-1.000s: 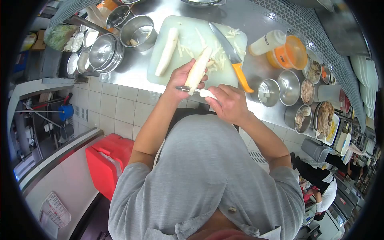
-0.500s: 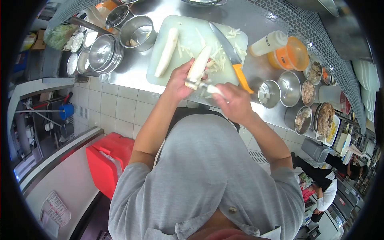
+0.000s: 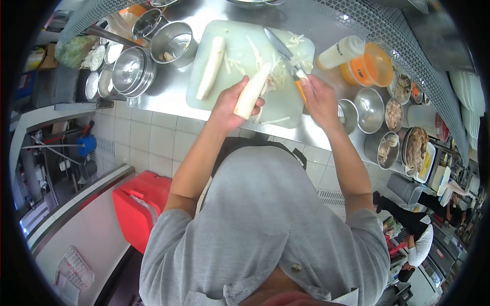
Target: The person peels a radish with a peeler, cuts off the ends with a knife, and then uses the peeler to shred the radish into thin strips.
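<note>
My left hand (image 3: 232,104) is wrapped round a peeled white radish (image 3: 253,93), tilted over the near part of the pale cutting board (image 3: 196,94). My right hand (image 3: 321,97) grips the white handle of a peeler (image 3: 301,74), its head over the board's right side, apart from the radish. Beneath the peeler lies a knife (image 3: 276,42) with an orange handle, partly covered by my right hand. Another whole white radish (image 3: 211,67) lies on the left of the board. Thin peel strips (image 3: 236,65) are scattered across the middle and right.
Left of the board stand a metal pot (image 3: 174,56) and stacked metal bowls (image 3: 133,70). To the right are a squeeze bottle (image 3: 341,52), an orange tub (image 3: 375,65) and several metal containers (image 3: 369,109). A red bin (image 3: 138,204) stands on the floor; a person (image 3: 419,239) is at lower right.
My right hand has carried the peeler from the radish's near end up and right, over the knife. A peel strip now lies by the board's near edge. My left hand still holds the radish.
</note>
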Action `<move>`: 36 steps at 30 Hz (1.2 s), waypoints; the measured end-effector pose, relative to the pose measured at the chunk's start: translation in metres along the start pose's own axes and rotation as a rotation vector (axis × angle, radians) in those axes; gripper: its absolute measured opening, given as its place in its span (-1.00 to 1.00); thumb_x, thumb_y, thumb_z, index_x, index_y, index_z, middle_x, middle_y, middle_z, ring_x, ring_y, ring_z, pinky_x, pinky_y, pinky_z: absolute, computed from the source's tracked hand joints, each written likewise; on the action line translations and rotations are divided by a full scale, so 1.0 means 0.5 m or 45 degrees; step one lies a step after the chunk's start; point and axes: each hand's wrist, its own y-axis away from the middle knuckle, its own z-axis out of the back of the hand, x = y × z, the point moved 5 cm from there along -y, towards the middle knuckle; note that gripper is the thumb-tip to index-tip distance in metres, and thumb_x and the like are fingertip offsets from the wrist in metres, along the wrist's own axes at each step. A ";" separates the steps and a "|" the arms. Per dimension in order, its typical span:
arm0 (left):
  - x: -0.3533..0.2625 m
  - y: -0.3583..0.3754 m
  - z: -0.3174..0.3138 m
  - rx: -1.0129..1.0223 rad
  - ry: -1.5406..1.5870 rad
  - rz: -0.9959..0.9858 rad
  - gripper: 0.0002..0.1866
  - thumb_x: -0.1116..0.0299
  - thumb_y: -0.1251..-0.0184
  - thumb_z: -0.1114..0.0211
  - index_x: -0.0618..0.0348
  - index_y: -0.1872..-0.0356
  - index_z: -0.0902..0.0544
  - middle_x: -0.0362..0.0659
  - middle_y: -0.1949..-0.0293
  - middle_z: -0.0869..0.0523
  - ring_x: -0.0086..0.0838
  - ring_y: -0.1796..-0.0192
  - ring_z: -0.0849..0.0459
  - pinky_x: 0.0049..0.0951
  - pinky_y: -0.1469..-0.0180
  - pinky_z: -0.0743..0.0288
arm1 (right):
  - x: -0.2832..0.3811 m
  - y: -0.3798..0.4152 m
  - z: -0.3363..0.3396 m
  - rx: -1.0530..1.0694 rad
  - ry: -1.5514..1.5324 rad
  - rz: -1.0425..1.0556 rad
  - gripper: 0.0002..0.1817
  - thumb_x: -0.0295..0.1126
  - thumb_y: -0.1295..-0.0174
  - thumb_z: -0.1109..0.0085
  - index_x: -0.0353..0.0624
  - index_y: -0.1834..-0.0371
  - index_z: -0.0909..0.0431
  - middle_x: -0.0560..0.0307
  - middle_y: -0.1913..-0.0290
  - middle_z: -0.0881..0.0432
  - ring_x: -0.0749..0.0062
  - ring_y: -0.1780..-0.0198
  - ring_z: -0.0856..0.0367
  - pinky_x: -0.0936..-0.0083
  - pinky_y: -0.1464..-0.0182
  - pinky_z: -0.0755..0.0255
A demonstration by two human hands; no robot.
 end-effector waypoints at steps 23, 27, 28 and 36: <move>-0.058 -0.051 0.006 -0.070 -0.286 -0.066 -0.25 -0.22 -0.65 -0.06 0.26 -0.51 -0.42 -0.10 -0.07 -0.65 -0.35 0.11 -0.74 -0.63 0.45 -0.59 | 0.078 0.064 0.030 -0.031 0.184 0.144 -0.69 -0.09 -0.41 -0.33 -0.15 0.13 -0.68 -0.05 0.33 -0.72 -0.04 0.33 -0.74 0.11 0.28 -0.58; -0.042 -0.050 -0.008 -0.058 -0.277 -0.080 -0.26 -0.17 -0.68 -0.03 0.32 -0.51 -0.39 -0.13 -0.11 -0.64 -0.42 0.17 -0.70 -0.61 0.46 -0.57 | 0.083 0.049 0.010 0.009 0.105 0.275 -0.70 -0.10 -0.43 -0.30 -0.13 0.16 -0.66 -0.06 0.30 -0.74 -0.09 0.31 -0.74 0.08 0.28 -0.58; -0.037 -0.046 -0.013 -0.041 -0.285 -0.071 -0.26 -0.16 -0.69 -0.03 0.33 -0.52 -0.38 -0.14 -0.10 -0.64 -0.44 0.18 -0.67 -0.59 0.45 -0.56 | 0.078 0.043 0.003 0.022 0.178 0.345 -0.70 -0.10 -0.44 -0.29 -0.13 0.16 -0.66 -0.06 0.29 -0.74 -0.10 0.30 -0.74 0.07 0.28 -0.57; -0.037 -0.034 -0.019 -0.010 -0.247 -0.035 -0.30 -0.05 -0.70 -0.06 0.36 -0.55 -0.33 -0.16 0.05 -0.63 -0.48 0.21 -0.56 -0.52 0.37 -0.47 | 0.084 0.082 0.000 0.127 0.050 0.271 -0.72 -0.16 -0.43 -0.31 -0.17 0.16 -0.65 -0.07 0.37 -0.71 -0.08 0.36 -0.72 0.10 0.31 -0.58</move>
